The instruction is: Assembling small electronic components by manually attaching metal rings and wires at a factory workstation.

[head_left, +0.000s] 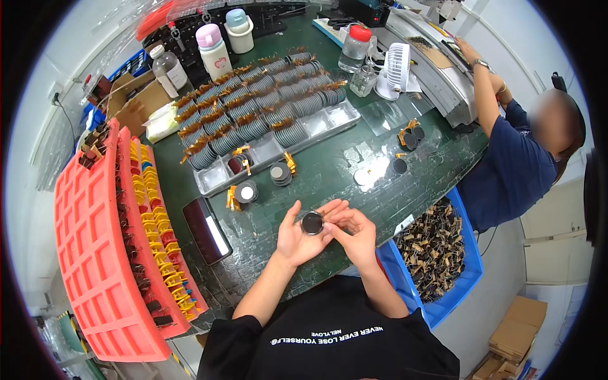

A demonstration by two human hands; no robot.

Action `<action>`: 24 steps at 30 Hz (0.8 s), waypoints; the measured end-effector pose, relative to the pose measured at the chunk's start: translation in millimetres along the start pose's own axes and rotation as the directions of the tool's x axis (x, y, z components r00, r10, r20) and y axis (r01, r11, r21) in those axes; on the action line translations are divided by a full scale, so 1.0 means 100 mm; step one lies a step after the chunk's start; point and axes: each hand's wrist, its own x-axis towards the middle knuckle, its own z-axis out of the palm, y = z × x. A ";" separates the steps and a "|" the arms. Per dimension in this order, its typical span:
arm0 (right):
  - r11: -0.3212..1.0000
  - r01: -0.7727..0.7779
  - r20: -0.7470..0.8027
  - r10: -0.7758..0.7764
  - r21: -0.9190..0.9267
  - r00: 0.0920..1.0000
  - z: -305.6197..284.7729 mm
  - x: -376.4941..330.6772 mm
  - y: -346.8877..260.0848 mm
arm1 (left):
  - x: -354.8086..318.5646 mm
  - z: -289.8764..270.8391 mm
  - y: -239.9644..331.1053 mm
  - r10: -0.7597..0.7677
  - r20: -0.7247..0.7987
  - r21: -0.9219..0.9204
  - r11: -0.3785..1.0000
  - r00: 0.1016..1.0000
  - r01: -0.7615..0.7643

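A small round black disc (312, 223) with a pale rim lies on the upturned fingers of my left hand (296, 239), which supports it above the table's front edge. From the other side my right hand (356, 235) meets it, thumb and fingers pinched at the disc's right edge. Beyond my hands are small stacks of round grey discs with orange ribbon tails, among them one stack (246, 191) and another stack (280, 173). Farther right sit a lone dark disc (399, 166), a pale disc (362, 177) and a dark tailed cluster (411, 135).
A clear tray (259, 156) carries long rows of grey discs. Left are a phone (207, 230) and upright pink trays (88, 247). A blue bin (468, 278) of small parts adjoins the table at right. Bottles and a white fan (397, 68) stand behind; a co-worker (513, 164) works at right.
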 end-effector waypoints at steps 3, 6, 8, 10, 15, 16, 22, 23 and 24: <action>0.998 0.004 -0.017 -0.003 0.058 1.000 0.02 0.00 0.03 | -0.01 -0.02 0.00 0.001 0.003 0.027 1.000 1.000 -0.001; 0.998 -0.010 0.004 0.010 0.058 1.000 0.03 -0.01 0.08 | 0.00 0.00 -0.03 0.014 0.000 0.058 0.998 1.000 -0.013; 0.999 -0.002 -0.008 0.002 0.054 1.000 0.04 0.00 0.10 | 0.00 -0.01 -0.03 0.015 -0.001 0.071 0.997 1.000 -0.015; 0.998 -0.002 -0.013 0.003 0.067 1.000 0.05 0.00 0.10 | 0.00 -0.01 -0.04 0.015 -0.007 0.081 0.997 1.000 -0.014; 0.999 0.035 -0.041 -0.034 0.028 0.999 0.08 0.03 0.12 | 0.02 0.01 -0.04 0.024 0.010 0.120 0.992 1.000 -0.025; 0.999 0.035 -0.044 -0.034 0.027 0.998 0.08 0.03 0.12 | 0.03 0.01 -0.04 0.026 0.009 0.121 0.992 1.000 -0.027; 1.000 0.008 -0.056 -0.009 -0.015 0.998 0.09 0.05 0.12 | 0.04 -0.03 -0.03 0.030 0.021 0.126 0.991 0.999 -0.033; 1.000 0.018 -0.064 -0.019 -0.014 0.998 0.09 0.04 0.12 | 0.03 -0.02 -0.04 0.030 0.024 0.128 0.991 0.999 -0.033; 0.999 0.030 -0.070 -0.031 -0.013 0.997 0.09 0.03 0.11 | 0.03 0.00 -0.05 0.037 0.020 0.118 0.992 0.999 -0.039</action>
